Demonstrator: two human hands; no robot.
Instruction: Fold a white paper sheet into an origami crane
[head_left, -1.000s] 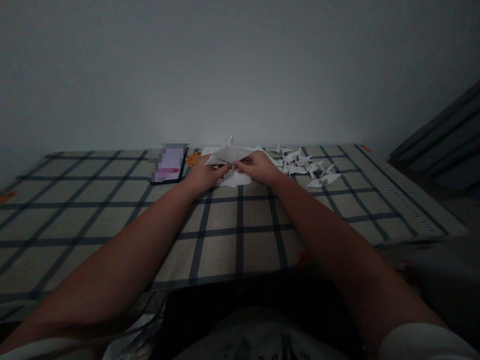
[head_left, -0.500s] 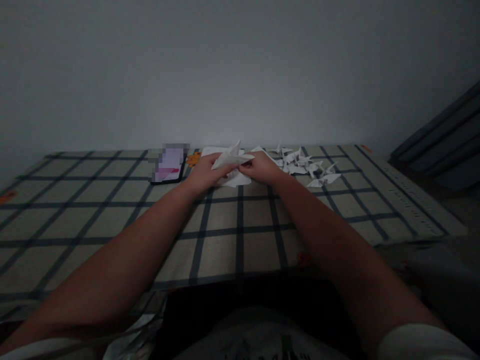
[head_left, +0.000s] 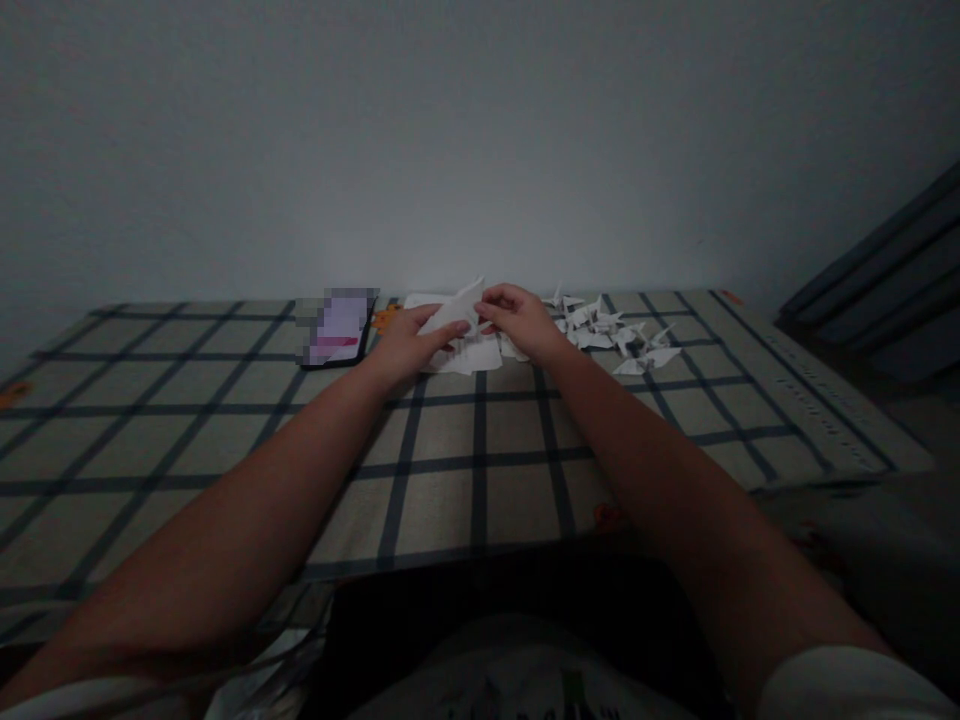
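Both arms reach out over a checked cloth to its far edge by the wall. My left hand and my right hand pinch a white folded piece of paper between them, held just above a small stack of white paper sheets. The left fingers grip its lower left side. The right fingers are curled on its right end. The room is dim and the folds are hard to make out.
Several small white folded paper cranes lie scattered to the right of my right hand. A phone with a lit screen lies to the left of my left hand. A dark slatted object stands at the far right.
The spread paper shape with wide points has been drawn together into a narrower fold. My right hand has lifted a little, and the left fingers have shifted along the paper.
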